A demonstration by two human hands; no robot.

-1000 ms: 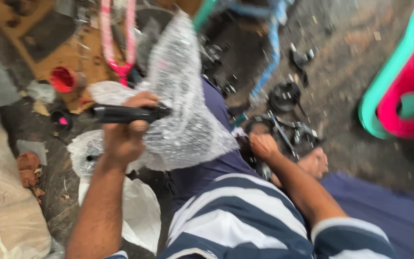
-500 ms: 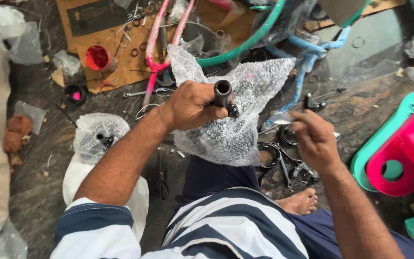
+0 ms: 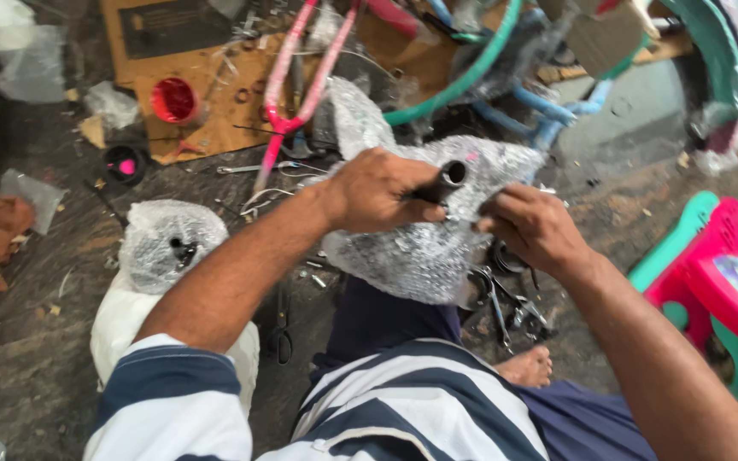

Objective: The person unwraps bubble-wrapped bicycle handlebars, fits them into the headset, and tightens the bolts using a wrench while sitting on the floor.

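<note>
My left hand grips a short black metal tube, its open end facing up toward me. A sheet of clear bubble wrap hangs around and below the tube, over my lap. My right hand pinches the bubble wrap just right of the tube's end. Both hands are close together at the middle of the view, above my dark trousers and bare foot.
Pink, green and blue bicycle frame tubes lie ahead on cardboard. A red cap, a bubble-wrapped bundle on a white bag, pliers and small metal parts lie on the dirty floor. Pink and green plastic stools stand right.
My right hand rose from the metal parts on the floor to the bubble wrap beside the tube. My left hand turned the tube from lying sideways to end-on.
</note>
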